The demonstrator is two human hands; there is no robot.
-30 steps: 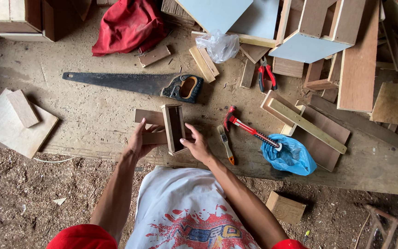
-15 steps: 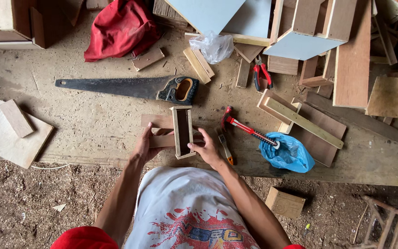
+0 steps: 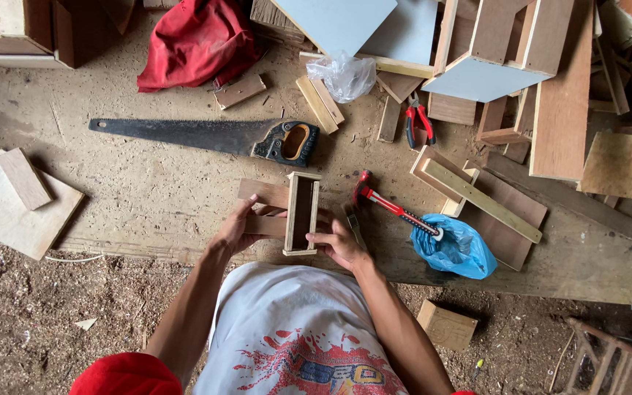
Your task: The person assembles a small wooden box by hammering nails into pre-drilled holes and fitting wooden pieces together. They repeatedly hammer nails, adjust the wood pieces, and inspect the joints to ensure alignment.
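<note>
A person is being seen from above, through a head-worn camera, working at a dusty wooden tabletop [image 3: 148, 197] strewn with offcuts. Both hands are gathered on a small, narrow wooden box frame [image 3: 302, 213] at the near edge of the tabletop, just in front of the white printed shirt.

Over the last second the frame has been changing its lie — a moment ago it was standing short and turned on edge; now it is lying lengthwise, pointing away from the person, with its open hollow facing up. The hands are staying on it throughout, so this is reading as turning and squaring up the piece rather than setting it aside.

The left hand [image 3: 239, 227] is resting on the flat wooden strips [image 3: 263, 207] beside the frame, fingers curled loosely over them and touching the frame's left wall. The right hand [image 3: 336, 241] is cupping the frame's near right corner, fingers bent and pressing against the wall — gripping the wood, not spread flat.

Around them, nothing else is appearing to move. A hand saw [image 3: 206, 136] with a dark blade is lying across the tabletop beyond the frame, well apart from it. A red-handled hammer [image 3: 393, 208] is lying just to the right, its handle reaching a crumpled blue plastic bag [image 3: 453, 247]. Red pliers [image 3: 419, 124], a clear plastic bag [image 3: 344, 76] and a red cloth [image 3: 197, 42] are lying farther back among boards. Sawdust is covering the ground below.
</note>
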